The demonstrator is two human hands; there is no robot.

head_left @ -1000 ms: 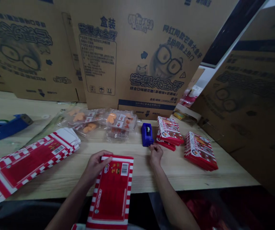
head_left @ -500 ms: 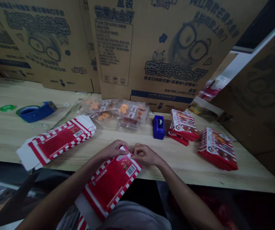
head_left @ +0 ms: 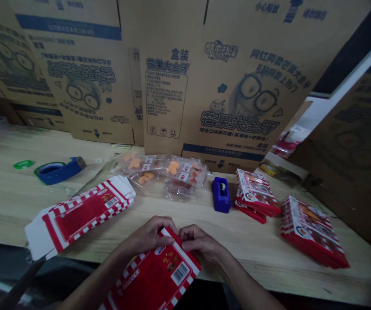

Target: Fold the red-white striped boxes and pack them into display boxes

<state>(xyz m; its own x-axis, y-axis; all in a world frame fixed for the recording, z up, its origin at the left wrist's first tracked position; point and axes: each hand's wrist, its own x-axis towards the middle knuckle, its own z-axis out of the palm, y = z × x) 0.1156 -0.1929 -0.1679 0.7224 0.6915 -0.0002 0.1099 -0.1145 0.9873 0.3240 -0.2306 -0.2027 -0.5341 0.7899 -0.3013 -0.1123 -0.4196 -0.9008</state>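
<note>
A red and white candy box (head_left: 155, 275), its barcode side up, lies tilted over the table's front edge, its lower part cut off by the frame. My left hand (head_left: 151, 234) is closed on the box's upper left edge, thumb over the printed face. At the upper right edge, my right hand (head_left: 200, 241) pinches the end of the box with curled fingers. The two hands almost meet at the top corner. To the left lies a stack of flat red and white box blanks (head_left: 85, 211). Beyond my hands are clear packets of orange and red candies (head_left: 180, 172).
A small blue tape dispenser (head_left: 221, 196) stands right of the packets, beside filled boxes (head_left: 256, 191) and another stack of boxes (head_left: 313, 230). Further left are a larger blue tape dispenser (head_left: 59, 170) and a green ring (head_left: 23, 164). Big cardboard cartons (head_left: 172, 34) wall the back.
The view has tilted up, so the table and its things sit lower in the picture. Both hands stay at the box's top end; the right fingers have shifted onto its edge.
</note>
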